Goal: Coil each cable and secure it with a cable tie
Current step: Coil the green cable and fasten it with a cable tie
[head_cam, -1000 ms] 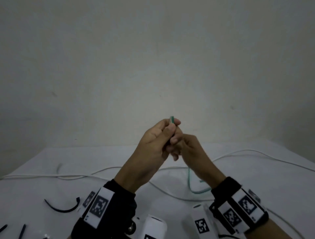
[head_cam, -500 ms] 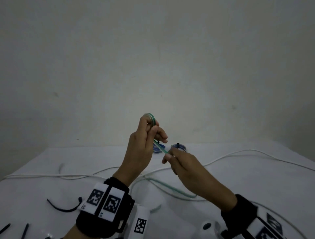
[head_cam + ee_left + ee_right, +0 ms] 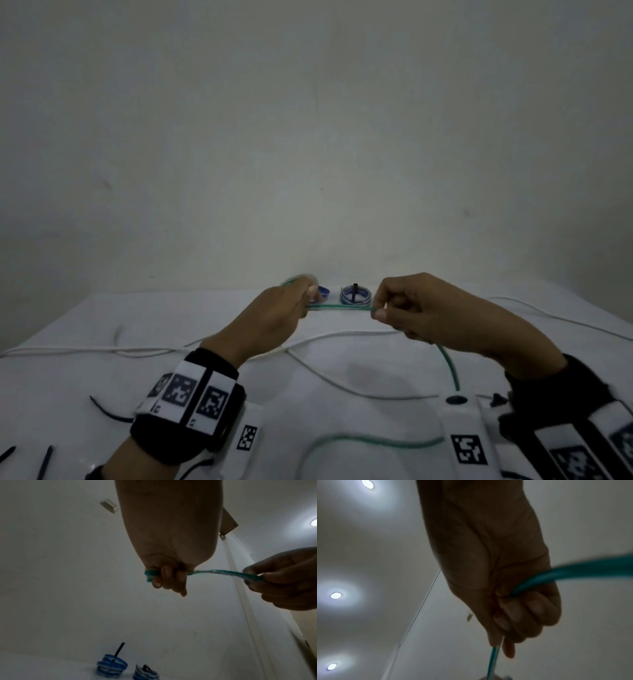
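Note:
A green cable (image 3: 342, 307) is stretched level between my two hands above the table. My left hand (image 3: 291, 305) grips a small coil of it, green loops wound round its fingers (image 3: 148, 576). My right hand (image 3: 394, 305) pinches the cable (image 3: 240, 574) farther along; from its fist the cable (image 3: 573, 574) drops in a curve (image 3: 450, 370) to the table and runs on as a loop (image 3: 376, 440) near my wrists. Two blue-and-white coiled cables (image 3: 356, 296) (image 3: 111, 667), each with a black tie, sit at the table's far edge.
Long white cables (image 3: 342, 334) cross the white table (image 3: 68, 394) from left to right. Loose black cable ties (image 3: 109, 413) lie at the near left, more (image 3: 44, 460) at the bottom-left corner. A plain wall stands behind the table.
My hands have dropped and drawn apart, the right one sliding rightward along the green cable, so a straight length now spans between them. The two blue coils behind have come into view.

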